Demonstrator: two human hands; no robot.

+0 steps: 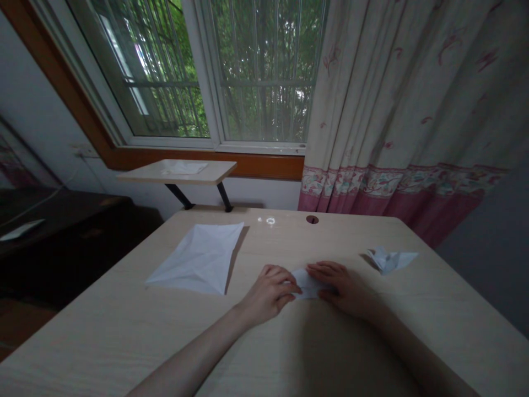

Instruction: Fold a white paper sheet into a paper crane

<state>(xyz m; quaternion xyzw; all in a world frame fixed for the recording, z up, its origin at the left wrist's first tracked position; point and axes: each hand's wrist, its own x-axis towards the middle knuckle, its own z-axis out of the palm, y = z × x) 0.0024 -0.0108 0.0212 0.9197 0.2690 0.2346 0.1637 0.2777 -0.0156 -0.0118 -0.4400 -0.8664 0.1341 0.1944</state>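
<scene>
A small piece of folded white paper [306,282] lies on the desk between my two hands. My left hand [275,289] grips its left side, the thumb low and the fingers curled over the edge. On the right side, my right hand [335,284] holds the paper, with fingers along the far edge and the thumb near the close edge. Parts of the paper are hidden under the fingers. Off to the right sits a folded paper figure [388,259] with pointed ends. To the left lies a larger creased white sheet [198,258], its corners slightly raised.
The pale wooden desk [256,353] carries a small raised shelf [215,172] at its back left, with white paper [185,167] on top. A round cable hole [312,219] is near the back edge. Behind are a window and a curtain [372,110]; a dark cabinet [74,220] stands left.
</scene>
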